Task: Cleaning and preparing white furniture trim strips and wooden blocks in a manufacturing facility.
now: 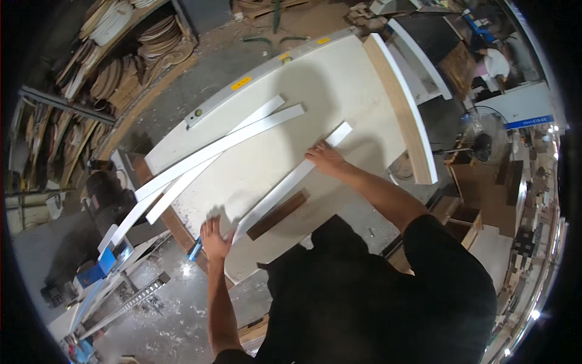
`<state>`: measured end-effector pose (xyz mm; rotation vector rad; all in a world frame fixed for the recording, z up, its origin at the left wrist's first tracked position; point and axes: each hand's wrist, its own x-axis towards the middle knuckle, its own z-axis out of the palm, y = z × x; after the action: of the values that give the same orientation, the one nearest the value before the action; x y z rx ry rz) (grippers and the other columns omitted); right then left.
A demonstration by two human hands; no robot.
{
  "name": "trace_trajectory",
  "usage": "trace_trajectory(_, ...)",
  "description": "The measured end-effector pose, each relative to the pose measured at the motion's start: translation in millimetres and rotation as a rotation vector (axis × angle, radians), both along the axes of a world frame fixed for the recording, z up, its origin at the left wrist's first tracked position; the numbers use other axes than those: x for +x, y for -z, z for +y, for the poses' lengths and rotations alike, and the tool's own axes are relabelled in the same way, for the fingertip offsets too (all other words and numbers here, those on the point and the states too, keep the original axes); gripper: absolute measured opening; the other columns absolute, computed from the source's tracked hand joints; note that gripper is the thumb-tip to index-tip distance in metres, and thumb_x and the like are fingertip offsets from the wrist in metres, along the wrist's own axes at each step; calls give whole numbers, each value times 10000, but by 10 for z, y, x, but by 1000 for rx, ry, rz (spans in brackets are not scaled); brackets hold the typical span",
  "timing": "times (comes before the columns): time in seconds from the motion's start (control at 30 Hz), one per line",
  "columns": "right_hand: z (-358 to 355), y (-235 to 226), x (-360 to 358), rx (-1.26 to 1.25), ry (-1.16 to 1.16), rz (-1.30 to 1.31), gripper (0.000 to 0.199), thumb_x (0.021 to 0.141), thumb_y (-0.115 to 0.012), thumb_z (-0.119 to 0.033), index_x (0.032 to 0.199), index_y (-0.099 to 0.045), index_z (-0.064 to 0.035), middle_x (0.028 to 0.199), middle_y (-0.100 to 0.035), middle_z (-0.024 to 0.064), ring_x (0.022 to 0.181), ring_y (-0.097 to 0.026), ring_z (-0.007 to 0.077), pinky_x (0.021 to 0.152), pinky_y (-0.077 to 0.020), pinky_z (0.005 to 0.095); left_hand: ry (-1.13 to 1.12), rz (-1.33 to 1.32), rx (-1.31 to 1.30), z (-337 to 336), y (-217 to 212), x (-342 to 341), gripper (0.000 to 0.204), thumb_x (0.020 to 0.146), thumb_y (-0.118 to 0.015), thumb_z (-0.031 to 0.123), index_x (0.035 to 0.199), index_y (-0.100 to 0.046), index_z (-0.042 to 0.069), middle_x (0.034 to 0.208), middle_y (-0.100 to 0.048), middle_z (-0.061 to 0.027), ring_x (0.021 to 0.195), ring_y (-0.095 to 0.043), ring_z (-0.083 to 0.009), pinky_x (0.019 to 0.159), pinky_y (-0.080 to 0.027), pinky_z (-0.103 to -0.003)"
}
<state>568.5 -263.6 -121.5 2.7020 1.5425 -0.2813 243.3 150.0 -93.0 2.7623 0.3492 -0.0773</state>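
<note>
Yellow-labelled level (264, 71) beyond white strip (277, 193)

1. Our bare left forearm (221, 309) extends ahead, left of our torso (370, 303), its wrist (216, 258) nearly straight.
2. Our left hand (215, 241), ahead and left of the torso, points its fingers away from it, with the thumb (230, 235) spread inward.
3. Our right arm (388, 197), bent at the elbow, slants forward and inward from the torso's right side.
4. Our right hand (326, 158), well ahead of the torso, lies palm down with fingers curled.
</note>
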Motion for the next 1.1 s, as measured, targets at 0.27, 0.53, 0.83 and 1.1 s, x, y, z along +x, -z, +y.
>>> trace_trajectory(0.27,-87,166,-14,165,5,-136,286,950,-639,-105,1231,-696,-118,1250,-647,24,1249,-643,287,1222,-388,612,23,-167,255,732,-144,2032,918,848,-858,439,1572,-466,31,1534,-545,-208,1428,-485,-417,1226,-355,-551)
trace_trajectory(0.53,-19,179,-50,95,67,-36,228,957,-648,-113,1173,-716,-133,1224,-641,14,1249,-641,305,1261,-346,644,131,67,269,539,96,2460,670,900,-826,464,1445,-636,125,1286,-740,-156,1162,-702,-383,994,-581,-495)
trace_trajectory(0.83,-76,285,-17,211,63,-43,258,921,-653,-116,1173,-713,-125,1204,-635,21,1244,-627,319,1279,-307,663,72,-86,237,332,259,2492,630,896,-842,359,1417,-625,80,1319,-691,-191,1258,-623,-404,1087,-500,-525)
trace_trajectory(1.1,-121,-90,-22,284,63,103,520,839,-787,-230,1335,-672,-126,1359,-605,71,1345,-565,321,1305,-305,556,129,-64,36,-163,227,2386,582,891,-840,204,1384,-608,0,1278,-638,-242,1197,-592,-447,1055,-502,-531)
